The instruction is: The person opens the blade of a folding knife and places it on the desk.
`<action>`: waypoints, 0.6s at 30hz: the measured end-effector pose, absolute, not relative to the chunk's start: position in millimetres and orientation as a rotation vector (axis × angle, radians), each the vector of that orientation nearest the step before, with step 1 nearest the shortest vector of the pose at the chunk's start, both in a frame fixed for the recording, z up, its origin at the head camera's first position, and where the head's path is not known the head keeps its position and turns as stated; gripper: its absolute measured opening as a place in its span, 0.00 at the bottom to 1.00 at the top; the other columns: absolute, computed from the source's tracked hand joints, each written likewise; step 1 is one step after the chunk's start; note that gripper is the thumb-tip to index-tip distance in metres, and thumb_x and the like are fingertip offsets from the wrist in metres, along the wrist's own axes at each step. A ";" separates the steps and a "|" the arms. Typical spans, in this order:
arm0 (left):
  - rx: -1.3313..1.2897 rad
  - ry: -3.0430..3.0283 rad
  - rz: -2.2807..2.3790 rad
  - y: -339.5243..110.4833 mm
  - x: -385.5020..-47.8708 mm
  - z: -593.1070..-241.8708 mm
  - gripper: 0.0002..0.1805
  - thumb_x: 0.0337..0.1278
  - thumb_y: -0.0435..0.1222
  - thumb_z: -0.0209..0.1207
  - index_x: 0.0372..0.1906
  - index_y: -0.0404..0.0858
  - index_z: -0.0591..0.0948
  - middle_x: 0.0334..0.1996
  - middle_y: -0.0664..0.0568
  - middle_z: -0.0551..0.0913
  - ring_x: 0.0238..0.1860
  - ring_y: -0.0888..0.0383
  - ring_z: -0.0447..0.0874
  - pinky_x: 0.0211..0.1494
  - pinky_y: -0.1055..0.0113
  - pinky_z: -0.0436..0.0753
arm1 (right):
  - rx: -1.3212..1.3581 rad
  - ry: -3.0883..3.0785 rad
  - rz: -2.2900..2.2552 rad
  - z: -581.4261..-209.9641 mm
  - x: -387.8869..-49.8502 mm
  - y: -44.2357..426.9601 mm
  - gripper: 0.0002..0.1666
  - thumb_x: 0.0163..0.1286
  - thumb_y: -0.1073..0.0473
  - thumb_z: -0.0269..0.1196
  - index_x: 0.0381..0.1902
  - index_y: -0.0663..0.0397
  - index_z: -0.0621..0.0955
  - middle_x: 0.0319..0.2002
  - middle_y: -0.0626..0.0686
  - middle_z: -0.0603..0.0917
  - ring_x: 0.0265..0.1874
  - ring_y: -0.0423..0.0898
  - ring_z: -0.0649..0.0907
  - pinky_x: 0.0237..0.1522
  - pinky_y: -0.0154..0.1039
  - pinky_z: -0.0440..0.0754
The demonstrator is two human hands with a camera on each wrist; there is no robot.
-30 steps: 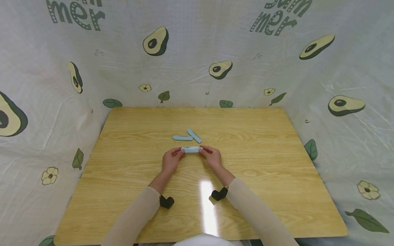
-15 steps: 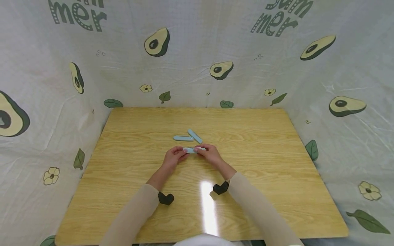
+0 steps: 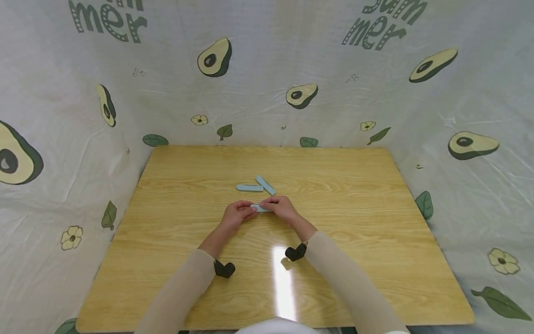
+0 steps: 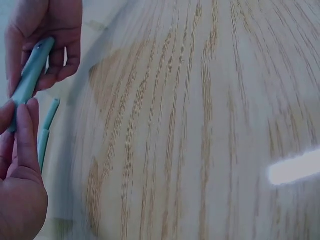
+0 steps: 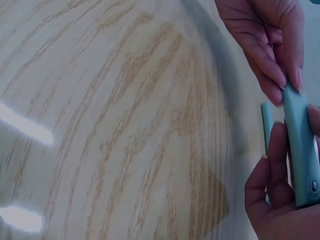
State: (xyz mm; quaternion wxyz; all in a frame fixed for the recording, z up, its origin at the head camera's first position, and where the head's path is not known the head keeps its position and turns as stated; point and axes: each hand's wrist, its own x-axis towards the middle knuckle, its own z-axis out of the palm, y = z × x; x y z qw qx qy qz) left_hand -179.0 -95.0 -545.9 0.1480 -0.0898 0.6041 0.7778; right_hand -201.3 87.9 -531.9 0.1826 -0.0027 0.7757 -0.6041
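Between both hands is a slim light blue folding knife (image 3: 263, 208), folded, with a pivot dot at one end; no blade shows. My left hand (image 3: 235, 215) pinches its left end between thumb and fingers. At the pivot end my right hand (image 3: 285, 211) grips it, thumb on one side and fingers curled on the other. The right wrist view shows the knife's long side (image 5: 298, 135) and the pivot near the right palm. Just beyond the hands lie two similar light blue knives (image 3: 249, 188) (image 3: 266, 184), their ends close together.
The wooden table (image 3: 354, 222) carries a bright glare strip (image 3: 283, 283) near its front. A white cloth (image 3: 258, 55) printed with avocados and leaves hangs behind and at both sides. Black heart-shaped pieces (image 3: 224, 269) sit at the cuffs.
The held knife has dropped slightly toward the person. My right hand has slid left along it, its thumb and fingers now covering more of the right end. The two knives on the table stay put.
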 end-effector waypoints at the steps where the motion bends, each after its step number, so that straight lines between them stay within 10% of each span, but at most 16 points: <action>1: -0.245 1.739 2.232 -94.8 -178.5 -545.9 0.13 0.60 0.20 0.56 0.50 0.20 0.74 0.27 0.54 0.84 0.35 0.63 0.87 0.53 0.61 0.86 | -0.012 2.208 -1.693 -531.5 -201.5 87.1 0.12 0.65 0.56 0.66 0.40 0.59 0.87 0.43 0.52 0.88 0.40 0.39 0.81 0.43 0.34 0.81; 18: -0.265 1.753 2.201 -92.8 -179.3 -550.0 0.11 0.59 0.21 0.58 0.46 0.21 0.75 0.26 0.52 0.84 0.32 0.59 0.88 0.49 0.61 0.87 | 0.116 2.295 -1.744 -532.2 -198.5 81.0 0.10 0.64 0.58 0.67 0.36 0.60 0.88 0.40 0.54 0.89 0.47 0.46 0.84 0.46 0.31 0.80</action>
